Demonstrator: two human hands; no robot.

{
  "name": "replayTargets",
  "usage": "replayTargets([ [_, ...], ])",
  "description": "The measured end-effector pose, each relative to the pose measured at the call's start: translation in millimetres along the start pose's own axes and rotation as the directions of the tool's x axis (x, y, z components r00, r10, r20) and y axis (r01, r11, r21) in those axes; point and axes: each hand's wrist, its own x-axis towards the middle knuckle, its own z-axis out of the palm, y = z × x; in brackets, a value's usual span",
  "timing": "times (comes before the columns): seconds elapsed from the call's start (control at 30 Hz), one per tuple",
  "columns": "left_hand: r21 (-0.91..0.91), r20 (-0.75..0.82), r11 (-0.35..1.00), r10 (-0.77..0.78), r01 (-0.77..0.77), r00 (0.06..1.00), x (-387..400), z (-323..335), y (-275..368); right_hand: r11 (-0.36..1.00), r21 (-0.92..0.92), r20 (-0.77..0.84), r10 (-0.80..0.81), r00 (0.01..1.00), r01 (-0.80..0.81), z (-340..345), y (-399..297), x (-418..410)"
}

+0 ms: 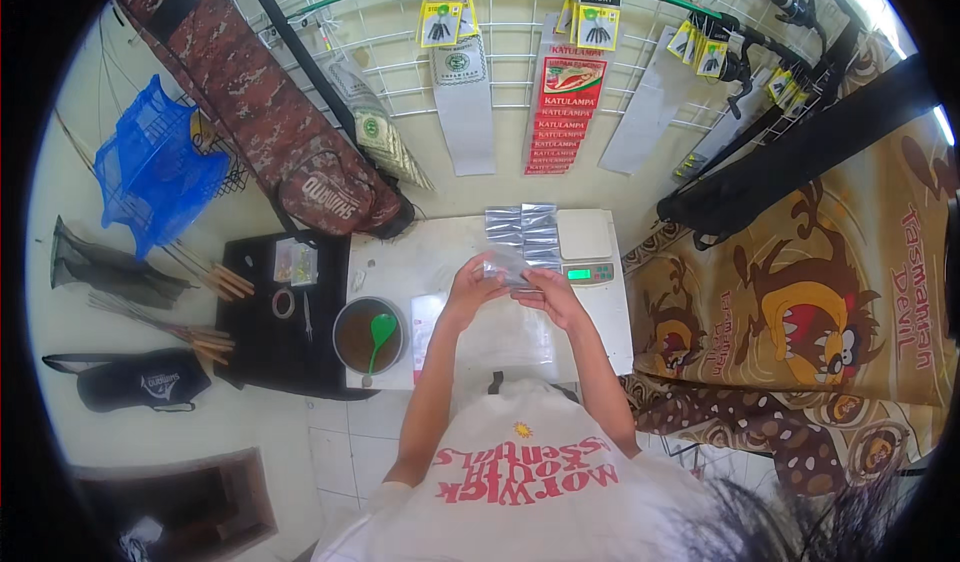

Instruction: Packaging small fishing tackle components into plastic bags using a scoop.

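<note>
My left hand [474, 289] and my right hand [553, 295] hold a small clear plastic bag [507, 269] between them above the white table [465, 337]. Its contents are too small to make out. Just beyond the hands lie silvery packets [540, 232] in two columns. To their right stands a digital kitchen scale [587, 243] with a lit green display. On the left side of the table, a round pot [341, 355] holds brown material, with a green plastic spoon [382, 329] resting in it.
A black side table [255, 337] at left carries a compartment box [295, 263], a roll of tape [283, 304] and scissors [307, 316]. A camouflage rod bag [262, 111] leans at the back left. Packaged lures [596, 25] hang from the wall grid. A flat plastic bag [532, 340] lies near my forearms.
</note>
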Motion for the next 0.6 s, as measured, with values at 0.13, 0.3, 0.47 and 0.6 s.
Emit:
replayTargets([
  [0.13, -0.016, -0.053, 1.0, -0.009, 0.008, 0.999, -1.5, -4.2, -3.4, 0.998, -0.015, -0.025, -0.068, 0.997, 0.067, 3.7, 2.5, 5.3],
  [0.3, 0.047, -0.097, 0.992, -0.112, 0.117, 0.989, 4.2, -17.2, -13.8, 0.99, -0.064, 0.029, -0.128, 0.991, 0.129, 6.1, 3.3, 8.4],
  [0.47, 0.037, -0.088, 0.996, -0.081, 0.084, 0.993, 3.2, -14.1, -8.4, 0.989, -0.017, 0.014, -0.146, 0.989, 0.146, 8.8, 5.6, 11.7],
  [0.6, 0.112, -0.079, 0.991, -0.059, 0.068, 0.995, 4.6, -13.7, -5.2, 0.983, 0.003, -0.048, -0.182, 0.982, 0.182, 11.3, 11.2, 21.3],
])
